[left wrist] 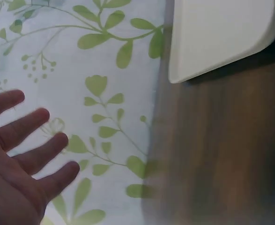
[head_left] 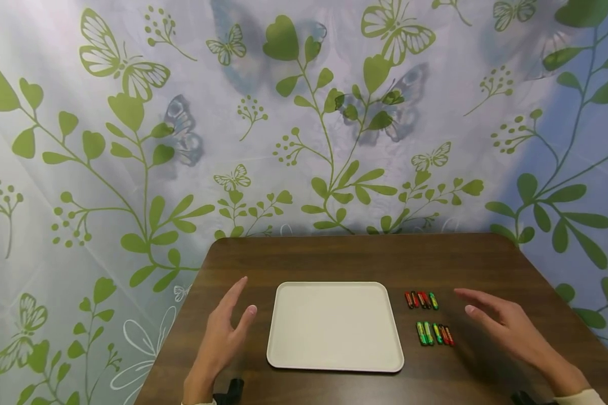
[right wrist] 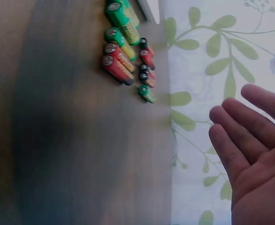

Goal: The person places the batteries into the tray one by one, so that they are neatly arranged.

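Observation:
A cream rectangular tray (head_left: 334, 326) lies on the brown table with nothing on it. To its right are two rows of batteries: a far row of red-and-black batteries (head_left: 418, 300) with a green battery (head_left: 433, 301) at its right end, and a near row of green batteries (head_left: 425, 333) and red-and-black batteries (head_left: 446, 336). My left hand (head_left: 223, 337) hovers left of the tray, fingers extended and holding nothing. My right hand (head_left: 512, 329) is held right of the batteries, palm facing inward, fingers extended, also holding nothing. In the right wrist view, the batteries (right wrist: 123, 21) lie side by side, apart from the fingers.
The wooden table (head_left: 354, 259) has rounded far corners. Behind it hangs a pale curtain (head_left: 233, 124) with green leaves and butterflies. Dark straps (head_left: 229, 392) show at the wrists.

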Demonstrator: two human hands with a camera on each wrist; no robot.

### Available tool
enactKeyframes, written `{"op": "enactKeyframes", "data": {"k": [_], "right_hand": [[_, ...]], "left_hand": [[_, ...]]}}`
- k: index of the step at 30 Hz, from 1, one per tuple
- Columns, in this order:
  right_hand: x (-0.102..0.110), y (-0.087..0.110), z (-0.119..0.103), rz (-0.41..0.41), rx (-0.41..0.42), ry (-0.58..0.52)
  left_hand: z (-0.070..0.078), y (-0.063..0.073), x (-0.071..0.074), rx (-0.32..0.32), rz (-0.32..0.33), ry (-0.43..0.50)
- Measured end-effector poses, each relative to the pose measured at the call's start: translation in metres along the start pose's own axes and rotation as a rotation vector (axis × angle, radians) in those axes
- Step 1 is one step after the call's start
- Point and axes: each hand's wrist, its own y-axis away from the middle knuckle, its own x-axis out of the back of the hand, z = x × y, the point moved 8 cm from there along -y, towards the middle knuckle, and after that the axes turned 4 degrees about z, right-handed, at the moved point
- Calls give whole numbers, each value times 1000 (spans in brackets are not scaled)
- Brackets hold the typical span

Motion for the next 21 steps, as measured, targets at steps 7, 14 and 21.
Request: {"op": "enactKeyframes", "data": {"k": [7, 14, 21], "right_hand": [[-21, 9, 12, -88, -35, -71], [-42, 19, 31, -171, -82, -140], [-52, 21, 38, -210, -63, -52]], "left_hand": [[-15, 16, -22, 7, 4, 41], [-38, 30, -49, 85, -120, 60], [-59, 42, -69, 100, -245, 100]]}}
